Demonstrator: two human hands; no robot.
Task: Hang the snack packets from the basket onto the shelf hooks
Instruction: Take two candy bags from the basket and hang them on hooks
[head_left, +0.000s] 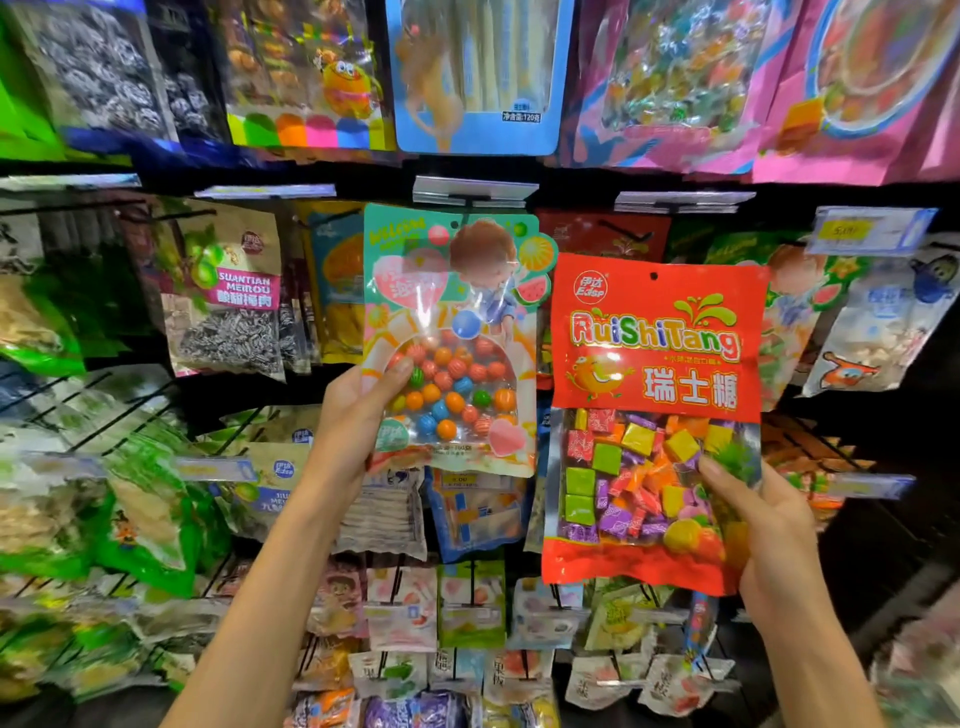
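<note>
my right hand (769, 525) pinches the red packet (654, 364) by its lower corner. my left hand (358, 410) grips the gumball packet (457, 322) low. both are raised near a hook (626, 236). the film looks light, floppy and slick, so i'd hold nearer the top hole.

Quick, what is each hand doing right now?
Left hand: holding the gumball packet.
Right hand: holding the red candy packet.

Red packet (657, 332), held by right hand (769, 530): "RuiShiTang", with "瑞士糖" beneath;
Green packet (452, 322), held by left hand (358, 410): "WELCOME" at its top corner;
Brown packet (228, 296), left of left hand: "SUANTIAN MEIROU", "酸甜梅肉";
Blue packet (472, 78), above left hand: "净含量:120克"
</note>
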